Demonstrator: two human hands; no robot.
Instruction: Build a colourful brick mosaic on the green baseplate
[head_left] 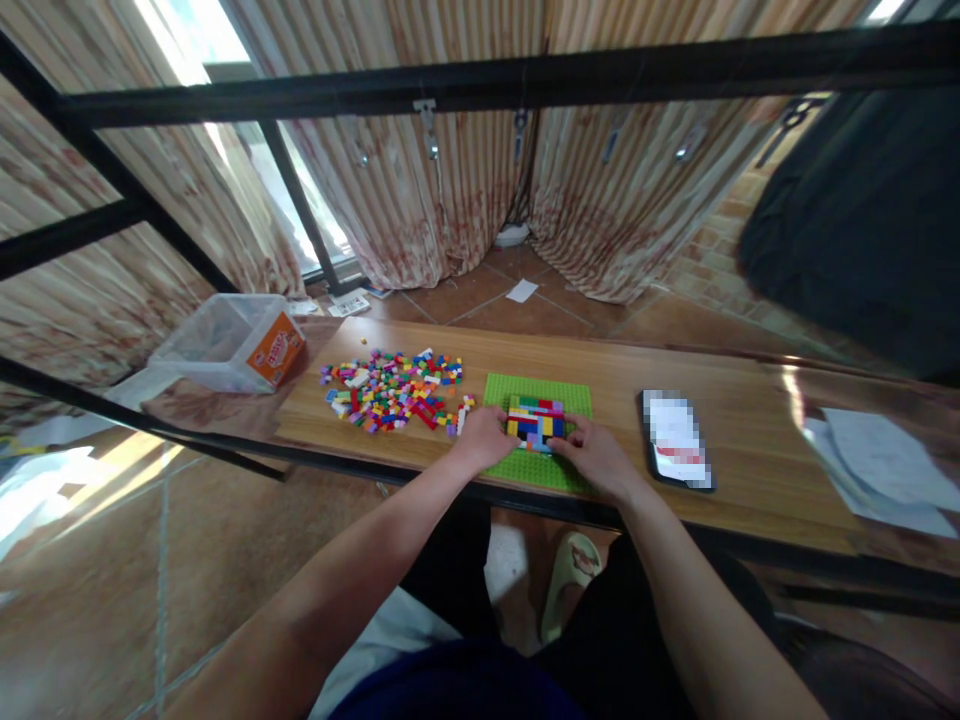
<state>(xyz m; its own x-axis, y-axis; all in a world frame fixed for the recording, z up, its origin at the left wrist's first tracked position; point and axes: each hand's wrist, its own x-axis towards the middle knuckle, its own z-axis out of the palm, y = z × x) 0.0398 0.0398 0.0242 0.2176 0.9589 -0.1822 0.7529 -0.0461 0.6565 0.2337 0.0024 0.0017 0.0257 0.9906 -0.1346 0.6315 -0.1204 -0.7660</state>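
Note:
A green studded baseplate (pixel 536 472) lies on the wooden table in front of me. On it sits a low block of multicoloured toy bricks (pixel 535 422), with yellow, blue, red, purple and green pieces. My left hand (pixel 484 437) grips the block's left side, thumb at the near left corner. My right hand (pixel 595 452) holds its right side, with thumb and fingers at the edge. Some fingertips are hidden behind the bricks. To the left of my left hand lies a spread pile of loose bricks (pixel 397 388).
A phone (pixel 678 440) lies right of the baseplate on the table (pixel 757 450). Papers (pixel 885 465) are at the far right. A clear plastic box (pixel 232 345) with an orange label stands beyond the table's left end. A black metal bar (pixel 480 80) crosses above.

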